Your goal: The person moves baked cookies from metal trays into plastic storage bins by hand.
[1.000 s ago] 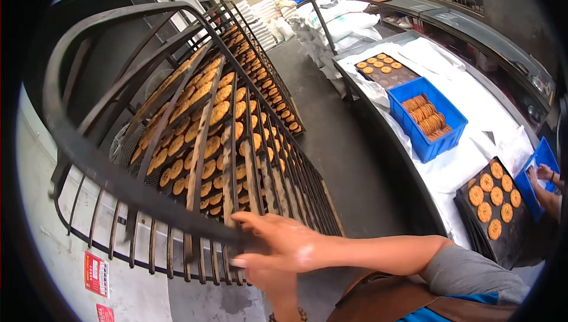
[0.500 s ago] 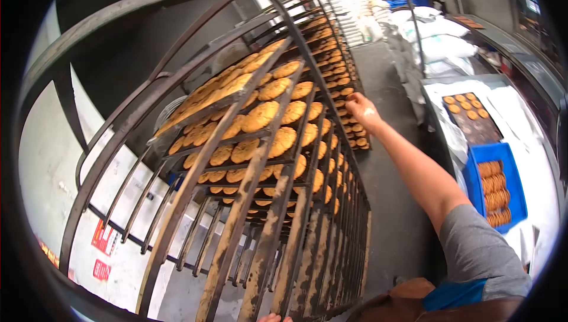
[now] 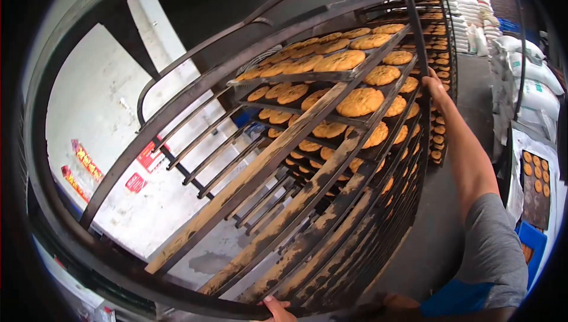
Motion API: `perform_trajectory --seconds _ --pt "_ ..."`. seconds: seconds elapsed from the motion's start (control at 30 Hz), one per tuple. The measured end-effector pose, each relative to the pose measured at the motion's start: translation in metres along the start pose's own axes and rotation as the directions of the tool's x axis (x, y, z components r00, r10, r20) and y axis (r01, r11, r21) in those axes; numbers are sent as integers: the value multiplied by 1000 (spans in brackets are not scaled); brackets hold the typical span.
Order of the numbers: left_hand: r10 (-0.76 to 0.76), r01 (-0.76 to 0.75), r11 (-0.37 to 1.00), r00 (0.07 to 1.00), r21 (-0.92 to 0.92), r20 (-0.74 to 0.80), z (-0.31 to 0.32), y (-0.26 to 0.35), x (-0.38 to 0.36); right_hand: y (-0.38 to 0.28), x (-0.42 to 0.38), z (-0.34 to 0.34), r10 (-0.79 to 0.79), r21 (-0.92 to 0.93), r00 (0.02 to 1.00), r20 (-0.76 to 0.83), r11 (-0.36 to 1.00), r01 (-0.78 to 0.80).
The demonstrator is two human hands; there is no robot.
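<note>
Tall open rack of dark metal with worn, tan-patched rails point(image 3: 251, 177): filling the centre, directly in front of the person; long axis appearing near upright, though the lens is bending it. A second dark metal rack point(image 3: 451, 38) is standing beyond it. White bulging sacks point(image 3: 535, 79) are lying piled at right; below them, a white-covered desk point(image 3: 555, 206) is carrying a dark flat tray point(image 3: 535, 209) and a blue plastic crate point(image 3: 535, 236).

Key relation: the rack is lying to the left of the right forearm and spanning both hands, each in contact. The right hand point(image 3: 436, 85) is gripping the far right post, fingers curled closed around it. The left hand point(image 3: 278, 311) is touching the near bottom bar and sitting nearer the camera; its fingers are mostly going out of frame, so cannot tell how firmly it is closing.

Round golden cookies point(image 3: 360, 103) are resting on the rack's upper levels.
</note>
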State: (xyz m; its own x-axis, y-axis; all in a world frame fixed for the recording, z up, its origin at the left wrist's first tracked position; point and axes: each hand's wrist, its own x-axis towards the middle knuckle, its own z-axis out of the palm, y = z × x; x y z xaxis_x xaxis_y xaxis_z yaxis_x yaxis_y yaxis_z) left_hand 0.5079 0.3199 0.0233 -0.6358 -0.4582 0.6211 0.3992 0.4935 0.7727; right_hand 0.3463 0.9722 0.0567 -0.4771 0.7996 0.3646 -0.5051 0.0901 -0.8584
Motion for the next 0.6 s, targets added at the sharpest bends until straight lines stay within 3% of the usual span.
perform_trajectory --seconds 0.07,0.2,0.33,0.37,0.4,0.5,0.6 --pt "-24 24 1000 1000 2 -11 1 -5 -1 -15 -12 -4 145 -51 982 117 989 -140" --pt "-7 8 997 1000 73 -21 2 10 -2 3 2 -12 102 -138 982 160 987 -80" --pt "16 -7 995 996 99 -90 9 3 5 9 5 -18 42 -86 988 151 996 -30" --pt "8 1 995 996 104 -93 9 5 7 11 5 -19 42 -3 987 155 999 -42" --pt "-16 28 992 995 127 -93 10 15 11 5 1 -23 58 -34 974 218 998 -52" --pt "-29 38 994 995 104 -91 14 7 23 -3 -6 -18 53 -92 994 94 995 -44" --pt "25 -16 995 995 99 -92 21 1 24 1 -7 -16 4 -73 993 119 997 5"
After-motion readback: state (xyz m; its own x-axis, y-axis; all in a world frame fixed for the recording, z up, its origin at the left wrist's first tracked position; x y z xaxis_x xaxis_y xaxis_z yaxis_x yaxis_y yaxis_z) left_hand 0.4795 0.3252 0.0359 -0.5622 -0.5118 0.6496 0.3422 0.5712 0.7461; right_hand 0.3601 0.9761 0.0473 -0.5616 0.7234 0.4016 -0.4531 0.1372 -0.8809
